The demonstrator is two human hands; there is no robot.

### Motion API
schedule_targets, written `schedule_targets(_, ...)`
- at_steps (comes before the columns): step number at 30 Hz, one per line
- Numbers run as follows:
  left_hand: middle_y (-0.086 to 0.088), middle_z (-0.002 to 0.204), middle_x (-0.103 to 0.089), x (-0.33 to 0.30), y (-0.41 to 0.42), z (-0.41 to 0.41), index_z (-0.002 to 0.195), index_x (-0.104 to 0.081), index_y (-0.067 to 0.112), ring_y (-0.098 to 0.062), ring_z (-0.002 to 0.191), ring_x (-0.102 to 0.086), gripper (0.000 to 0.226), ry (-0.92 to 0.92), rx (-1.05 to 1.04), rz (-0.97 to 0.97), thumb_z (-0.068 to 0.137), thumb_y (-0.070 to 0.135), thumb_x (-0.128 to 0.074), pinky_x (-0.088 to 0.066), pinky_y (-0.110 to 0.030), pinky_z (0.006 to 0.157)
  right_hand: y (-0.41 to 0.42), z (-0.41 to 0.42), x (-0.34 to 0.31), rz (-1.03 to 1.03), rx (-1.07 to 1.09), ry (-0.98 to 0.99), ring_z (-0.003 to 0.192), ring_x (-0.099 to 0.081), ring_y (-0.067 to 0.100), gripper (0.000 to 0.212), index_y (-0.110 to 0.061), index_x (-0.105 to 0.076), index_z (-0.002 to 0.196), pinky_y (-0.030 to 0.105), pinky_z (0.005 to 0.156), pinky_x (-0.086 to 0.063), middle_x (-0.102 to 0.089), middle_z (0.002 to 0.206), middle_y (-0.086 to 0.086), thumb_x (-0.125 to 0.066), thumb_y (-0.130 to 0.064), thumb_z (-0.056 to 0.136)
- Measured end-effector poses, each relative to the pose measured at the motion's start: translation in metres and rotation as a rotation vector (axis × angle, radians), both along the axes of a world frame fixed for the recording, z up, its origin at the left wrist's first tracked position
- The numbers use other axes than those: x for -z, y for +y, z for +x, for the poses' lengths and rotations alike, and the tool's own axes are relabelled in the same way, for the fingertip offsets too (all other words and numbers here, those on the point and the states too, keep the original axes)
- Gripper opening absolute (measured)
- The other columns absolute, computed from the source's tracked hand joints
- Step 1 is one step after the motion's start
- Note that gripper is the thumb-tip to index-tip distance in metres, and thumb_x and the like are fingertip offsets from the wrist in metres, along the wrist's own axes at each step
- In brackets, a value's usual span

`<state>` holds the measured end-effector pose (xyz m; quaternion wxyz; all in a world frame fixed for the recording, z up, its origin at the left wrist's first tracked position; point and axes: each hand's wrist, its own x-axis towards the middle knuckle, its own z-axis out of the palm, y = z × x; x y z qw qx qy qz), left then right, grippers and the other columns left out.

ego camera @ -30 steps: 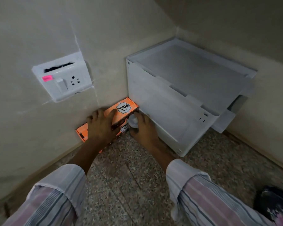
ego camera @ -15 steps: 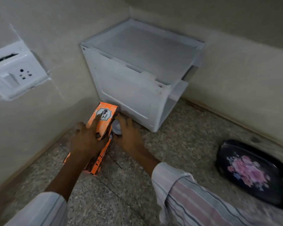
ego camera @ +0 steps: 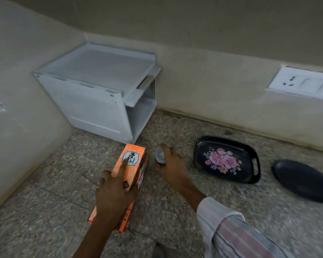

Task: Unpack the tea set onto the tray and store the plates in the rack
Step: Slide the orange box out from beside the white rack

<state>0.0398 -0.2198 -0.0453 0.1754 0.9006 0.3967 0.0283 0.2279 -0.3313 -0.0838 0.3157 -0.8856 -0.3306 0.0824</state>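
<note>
While the left hand (ego camera: 113, 190) grips the orange box (ego camera: 128, 175) on the floor, the right hand (ego camera: 171, 164) curls round a small pale cup (ego camera: 160, 155) beside the floral tray (ego camera: 227, 162).

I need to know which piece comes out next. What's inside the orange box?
Nothing inside shows: the orange box lies on the floor, its walls hiding the contents, with the left hand on it. The right hand holds a small pale cup outside it.

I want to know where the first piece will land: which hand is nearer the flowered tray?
The right hand, holding a small pale object, is just left of the flowered tray. The left hand grips the orange box, farther left.
</note>
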Motion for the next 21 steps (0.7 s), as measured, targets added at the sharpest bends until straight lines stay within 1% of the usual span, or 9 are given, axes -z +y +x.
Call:
schedule_targets(4, -0.013, 0.115, -0.04, 0.002, -0.018, 0.015, 0.152, -0.013, 0.049, -0.039, 0.1, -0.054, 0.09, -0.033, 0.042, 0.019, 0.075, 0.065, -0.058, -0.056, -0.048, 0.074, -0.008, 0.033, -0.006, 0.01, 0.049, -0.002, 0.105, -0.065, 0.038, 0.068, -0.033, -0.034, 0.142, 0.043, 0.078, -0.058, -0.052, 0.133, 0.012, -0.069, -0.035, 0.084)
schedule_targets(8, -0.012, 0.113, -0.04, -0.002, -0.023, 0.03, 0.152, -0.014, 0.048, -0.038, 0.099, -0.053, 0.089, -0.062, 0.056, 0.043, 0.077, 0.063, -0.06, -0.055, -0.048, 0.074, -0.001, 0.06, -0.014, 0.014, 0.097, -0.01, 0.101, -0.066, 0.038, 0.068, -0.031, -0.034, 0.142, 0.043, 0.075, -0.059, -0.053, 0.13, 0.013, -0.07, -0.033, 0.085)
schedule_targets(13, -0.01, 0.107, -0.04, -0.006, -0.019, 0.045, 0.153, -0.017, 0.046, -0.038, 0.096, -0.052, 0.089, -0.062, 0.076, 0.081, 0.075, 0.064, -0.057, -0.055, -0.047, 0.072, 0.007, 0.08, -0.016, 0.004, 0.112, 0.006, 0.107, -0.064, 0.041, 0.067, -0.027, -0.037, 0.143, 0.046, 0.08, -0.058, -0.051, 0.134, 0.016, -0.071, -0.034, 0.085)
schedule_targets(17, -0.012, 0.111, -0.041, -0.005, -0.017, 0.052, 0.153, -0.016, 0.046, -0.039, 0.101, -0.051, 0.091, -0.033, 0.064, 0.091, 0.076, 0.063, -0.06, -0.053, -0.048, 0.076, 0.018, 0.083, -0.014, -0.03, 0.136, 0.015, 0.111, -0.063, 0.041, 0.066, -0.028, -0.037, 0.141, 0.046, 0.084, -0.056, -0.05, 0.137, 0.015, -0.072, -0.036, 0.086)
schedule_targets(21, -0.012, 0.115, -0.039, 0.001, -0.016, 0.053, 0.152, -0.01, 0.048, -0.039, 0.105, -0.051, 0.091, 0.012, 0.075, 0.08, 0.076, 0.066, -0.058, -0.051, -0.049, 0.078, 0.021, 0.084, -0.009, -0.02, 0.135, 0.022, 0.11, -0.064, 0.043, 0.069, -0.03, -0.035, 0.142, 0.048, 0.082, -0.058, -0.051, 0.135, 0.015, -0.073, -0.037, 0.084)
